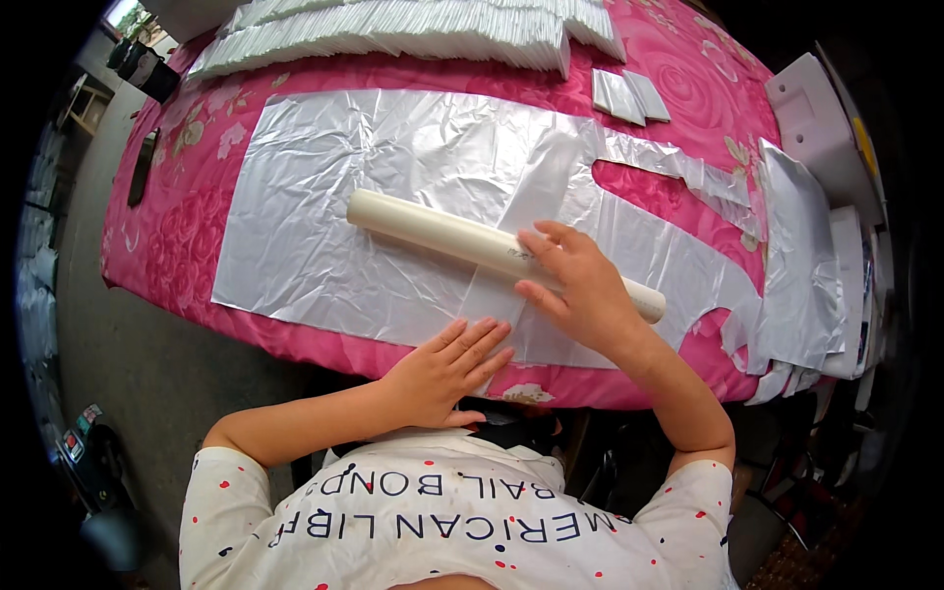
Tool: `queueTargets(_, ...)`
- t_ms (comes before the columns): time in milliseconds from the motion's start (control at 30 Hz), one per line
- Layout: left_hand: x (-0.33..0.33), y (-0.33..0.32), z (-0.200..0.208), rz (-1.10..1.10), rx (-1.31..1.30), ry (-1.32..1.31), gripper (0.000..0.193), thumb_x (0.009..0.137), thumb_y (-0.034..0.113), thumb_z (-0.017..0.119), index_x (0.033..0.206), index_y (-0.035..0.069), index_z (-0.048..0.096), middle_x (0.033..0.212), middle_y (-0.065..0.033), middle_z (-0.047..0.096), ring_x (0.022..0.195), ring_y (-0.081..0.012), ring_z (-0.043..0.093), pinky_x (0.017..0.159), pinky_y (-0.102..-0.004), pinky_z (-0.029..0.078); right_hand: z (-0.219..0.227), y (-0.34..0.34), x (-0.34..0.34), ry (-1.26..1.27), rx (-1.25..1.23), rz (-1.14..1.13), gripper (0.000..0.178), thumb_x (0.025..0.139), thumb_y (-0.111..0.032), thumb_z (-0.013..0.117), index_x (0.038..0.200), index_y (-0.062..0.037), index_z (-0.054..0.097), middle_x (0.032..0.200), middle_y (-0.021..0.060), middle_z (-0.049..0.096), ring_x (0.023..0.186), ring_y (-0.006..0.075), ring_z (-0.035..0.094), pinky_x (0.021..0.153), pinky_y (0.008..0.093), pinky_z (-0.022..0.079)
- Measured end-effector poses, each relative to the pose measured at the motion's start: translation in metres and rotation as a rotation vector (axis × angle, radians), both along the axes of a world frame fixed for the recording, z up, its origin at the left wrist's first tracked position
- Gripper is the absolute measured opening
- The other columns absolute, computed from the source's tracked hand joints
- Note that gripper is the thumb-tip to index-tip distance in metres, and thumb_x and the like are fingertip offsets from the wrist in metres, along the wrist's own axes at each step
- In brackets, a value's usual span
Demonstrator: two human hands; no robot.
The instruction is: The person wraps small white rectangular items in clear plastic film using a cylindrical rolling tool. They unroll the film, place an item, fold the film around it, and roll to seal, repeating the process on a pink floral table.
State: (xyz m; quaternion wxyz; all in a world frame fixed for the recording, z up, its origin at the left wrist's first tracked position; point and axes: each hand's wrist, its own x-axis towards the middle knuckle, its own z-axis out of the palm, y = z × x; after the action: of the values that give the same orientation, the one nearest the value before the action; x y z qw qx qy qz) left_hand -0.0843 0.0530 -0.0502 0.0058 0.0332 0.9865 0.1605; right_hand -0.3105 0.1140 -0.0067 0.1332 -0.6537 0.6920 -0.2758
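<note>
A thin white plastic carrier bag (285, 216) lies spread out, wrinkled, its cut-out handles pointing right. Slanting across it is a cream-white plastic pipe (433, 224), its left end farther from me. My right hand (580, 290) reaches over the pipe right of its middle, with the thumb on the near side and the fingers on the far side. At the bag's near edge, my left hand (447, 369) rests flat, its fingers stretched out on the plastic and the thumb toward me.
A pink flowered cloth (182, 256) covers the table. Long rows of folded white bags (393, 34) stand at the far side, near two small folded packets (629, 96). More loose white bags (801, 256) hang at the right edge. A dark phone-like object (144, 167) lies far left.
</note>
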Motion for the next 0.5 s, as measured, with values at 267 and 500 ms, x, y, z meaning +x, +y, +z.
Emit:
queueTargets(267, -0.001, 0.014, 0.001, 0.036, 0.004, -0.011, 0.081, 0.08, 0.057, 0.05, 0.138, 0.004, 0.033, 0.147, -0.0187, 0.024, 0.137, -0.0316, 0.019, 0.11, -0.0458, 0.015, -0.011, 0.045, -0.041, 0.297, -0.038, -0.275, 0.055, 0.074, -0.006, 0.065, 0.127, -0.0099, 0.05, 0.109, 0.0092, 0.056, 0.097, 0.0286, 0.054, 0.084, 0.0387, 0.044)
queueTargets(500, -0.012, -0.026, 0.012, -0.257, 0.139, -0.022, 0.085, 0.075, 0.043, 0.061, 0.141, 0.003, 0.025, 0.149, -0.0158, 0.018, 0.139, -0.0275, 0.016, 0.112, -0.0419, 0.014, 0.004, 0.075, -0.058, 0.17, 0.0, -0.392, 0.054, 0.076, -0.003, 0.063, 0.128, -0.0092, 0.05, 0.115, 0.0118, 0.057, 0.101, 0.0312, 0.053, 0.087, 0.0381, 0.043)
